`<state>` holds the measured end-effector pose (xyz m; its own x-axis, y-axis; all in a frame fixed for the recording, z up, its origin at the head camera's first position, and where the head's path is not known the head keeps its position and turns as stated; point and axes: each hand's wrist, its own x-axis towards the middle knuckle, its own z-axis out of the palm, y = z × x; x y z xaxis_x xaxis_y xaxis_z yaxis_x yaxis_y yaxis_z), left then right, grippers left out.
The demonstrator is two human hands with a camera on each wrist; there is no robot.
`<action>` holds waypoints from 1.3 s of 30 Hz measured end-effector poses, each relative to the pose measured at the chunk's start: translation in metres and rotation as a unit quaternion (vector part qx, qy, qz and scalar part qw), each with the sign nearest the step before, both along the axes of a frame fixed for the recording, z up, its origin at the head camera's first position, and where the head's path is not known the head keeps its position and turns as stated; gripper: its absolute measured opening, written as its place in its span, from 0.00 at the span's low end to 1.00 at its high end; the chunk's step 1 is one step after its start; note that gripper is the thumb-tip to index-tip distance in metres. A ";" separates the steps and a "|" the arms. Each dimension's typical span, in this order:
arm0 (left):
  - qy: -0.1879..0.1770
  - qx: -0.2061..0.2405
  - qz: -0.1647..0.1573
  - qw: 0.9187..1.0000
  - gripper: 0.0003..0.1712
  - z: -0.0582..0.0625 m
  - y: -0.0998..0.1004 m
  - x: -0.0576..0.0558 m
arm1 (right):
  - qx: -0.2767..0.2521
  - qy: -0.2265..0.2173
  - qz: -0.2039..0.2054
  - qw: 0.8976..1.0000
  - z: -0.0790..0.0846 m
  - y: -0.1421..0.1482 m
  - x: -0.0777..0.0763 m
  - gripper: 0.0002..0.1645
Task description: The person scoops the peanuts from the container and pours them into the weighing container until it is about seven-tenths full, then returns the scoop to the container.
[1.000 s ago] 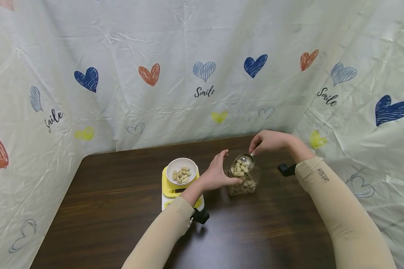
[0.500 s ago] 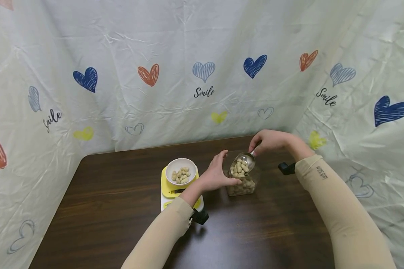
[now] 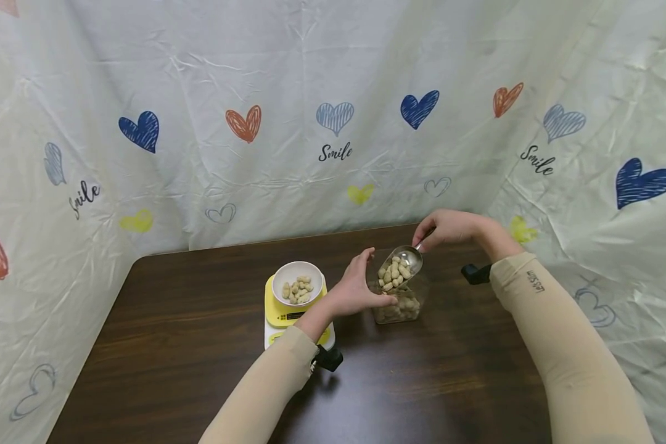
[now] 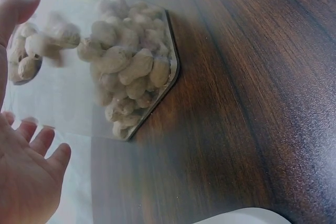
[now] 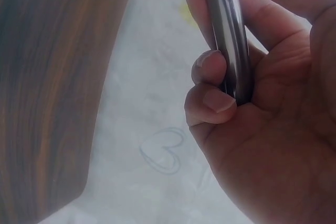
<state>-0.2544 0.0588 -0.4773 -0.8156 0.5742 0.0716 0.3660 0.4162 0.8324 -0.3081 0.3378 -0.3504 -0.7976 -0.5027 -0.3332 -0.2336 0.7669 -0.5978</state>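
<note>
In the head view my left hand (image 3: 355, 291) holds a clear jar (image 3: 396, 319) near its mouth, thumb on the near side and fingers on the far side. Peanuts in shells (image 4: 134, 69) show through its wall in the left wrist view. My right hand (image 3: 448, 229) grips the handle of a metal scoop (image 3: 413, 258), fingers curled round it in the right wrist view. Tilted over the jar's mouth, the scoop carries a load of peanuts (image 3: 393, 274). Some blurred peanuts (image 4: 58, 38) appear in mid-air beside its lip in the left wrist view.
Left of the jar, a white bowl (image 3: 278, 287) with several peanuts stands on a yellow-and-white kitchen scale (image 3: 275, 317). My left forearm partly covers the scale. Behind the dark wooden table (image 3: 189, 345) hangs a white curtain (image 3: 288, 203) printed with hearts.
The right hand has risen slightly and the scoop's lip has tilted further down to the left, with its peanuts shifted toward the lip. My left hand and the jar stay in place.
</note>
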 end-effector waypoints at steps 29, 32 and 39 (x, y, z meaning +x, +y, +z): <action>0.014 0.000 0.005 1.000 0.71 -0.001 0.001 0.000 | -0.016 0.016 -0.031 0.999 0.001 0.027 0.012 0.15; 0.014 -0.002 0.007 1.000 0.72 -0.001 0.001 0.000 | -0.020 0.015 -0.039 0.999 -0.001 0.031 0.015 0.16; -0.009 0.013 -0.007 1.000 0.72 -0.001 -0.001 0.003 | -0.040 0.018 -0.065 0.997 -0.005 0.038 0.024 0.17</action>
